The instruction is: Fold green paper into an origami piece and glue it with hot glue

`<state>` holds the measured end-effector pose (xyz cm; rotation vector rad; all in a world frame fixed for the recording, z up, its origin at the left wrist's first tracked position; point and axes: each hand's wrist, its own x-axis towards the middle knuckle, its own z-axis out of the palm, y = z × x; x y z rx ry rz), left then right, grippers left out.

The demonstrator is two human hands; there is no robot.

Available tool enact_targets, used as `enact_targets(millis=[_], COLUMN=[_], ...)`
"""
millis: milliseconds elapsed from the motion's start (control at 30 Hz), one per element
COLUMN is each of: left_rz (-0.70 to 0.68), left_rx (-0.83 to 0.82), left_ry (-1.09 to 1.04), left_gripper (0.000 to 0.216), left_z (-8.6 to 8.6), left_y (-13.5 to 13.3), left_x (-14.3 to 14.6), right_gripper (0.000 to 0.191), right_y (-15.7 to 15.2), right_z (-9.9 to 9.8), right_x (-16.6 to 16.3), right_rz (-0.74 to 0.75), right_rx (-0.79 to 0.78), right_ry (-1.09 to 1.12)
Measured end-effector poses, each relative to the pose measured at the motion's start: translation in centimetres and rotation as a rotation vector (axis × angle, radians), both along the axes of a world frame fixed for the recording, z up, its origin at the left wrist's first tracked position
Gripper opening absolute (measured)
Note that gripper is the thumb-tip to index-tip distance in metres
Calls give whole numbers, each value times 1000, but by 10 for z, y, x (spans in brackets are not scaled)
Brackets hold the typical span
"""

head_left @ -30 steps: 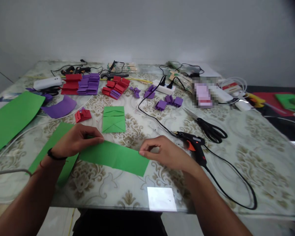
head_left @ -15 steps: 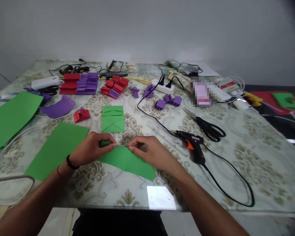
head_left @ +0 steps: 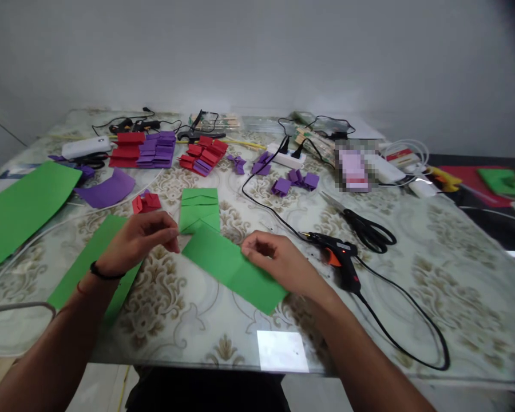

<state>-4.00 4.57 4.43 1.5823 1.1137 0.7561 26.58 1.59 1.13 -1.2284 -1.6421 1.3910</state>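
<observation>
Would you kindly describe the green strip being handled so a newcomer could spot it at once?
On the patterned table, look at the near edge between the two hands. The green paper strip lies slanted there, the left hand at its far end, the right hand on its middle. Unlike the larger green sheets to the left, it is narrow.

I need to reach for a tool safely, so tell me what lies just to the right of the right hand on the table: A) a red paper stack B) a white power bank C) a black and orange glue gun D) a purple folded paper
C: the black and orange glue gun lies on the table just beside the right hand, its cord trailing off to the right.
</observation>
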Motion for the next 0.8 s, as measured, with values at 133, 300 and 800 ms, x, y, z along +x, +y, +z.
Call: enact_targets(millis=[133,300,800], left_rz=[-22,-329,-236], left_rx=[-122,-253,-121], left_ry=[-197,-195,-36], left_gripper=[38,31,47], left_z=[-5,-15,-27], left_y=[-7,-23,-37], left_x=[15,39,45], right_gripper=[31,37,51], right_y=[3,0,-18], right_z=[-7,-13,1], right_x=[-4,-17,-26], right_rz=[-182,-211,22], right_rx=[-67,-201,-105], right_ry=[238,407,232])
